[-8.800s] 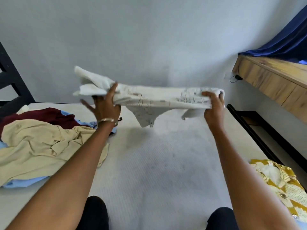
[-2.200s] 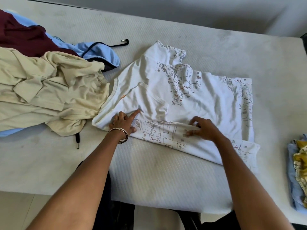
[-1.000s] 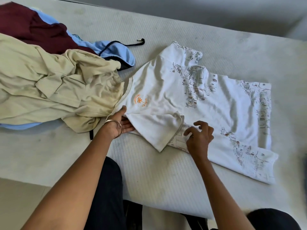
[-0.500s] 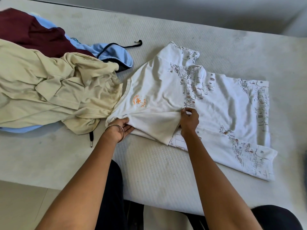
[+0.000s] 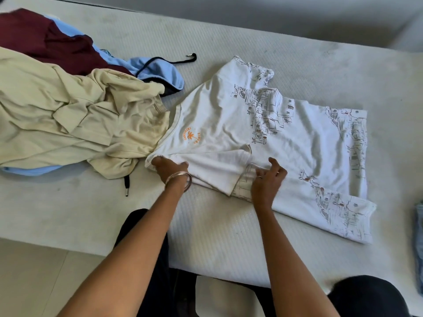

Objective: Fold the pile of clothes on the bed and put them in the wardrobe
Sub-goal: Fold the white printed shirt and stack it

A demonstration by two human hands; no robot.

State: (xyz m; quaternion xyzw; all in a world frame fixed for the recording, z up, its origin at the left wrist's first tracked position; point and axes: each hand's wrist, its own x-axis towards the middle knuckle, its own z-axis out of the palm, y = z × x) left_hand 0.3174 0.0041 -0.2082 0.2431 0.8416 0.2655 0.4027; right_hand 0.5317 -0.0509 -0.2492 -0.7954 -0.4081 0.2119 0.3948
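White t-shirt spread flat mid-bed, near front edge. Left hand gripping shirt's shoulder corner, fingers tucked under fabric. Right hand resting on folded-in sleeve, fingers loosely spread, grasping nothing. Beige garment touching collar at left; maroon garment and light-blue hoodie behind, toward bed's back-left corner.

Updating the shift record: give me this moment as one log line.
stage: folding white T-shirt on bed | left hand: grips shoulder edge | right hand: on folded sleeve | unfolded pile: left of shirt
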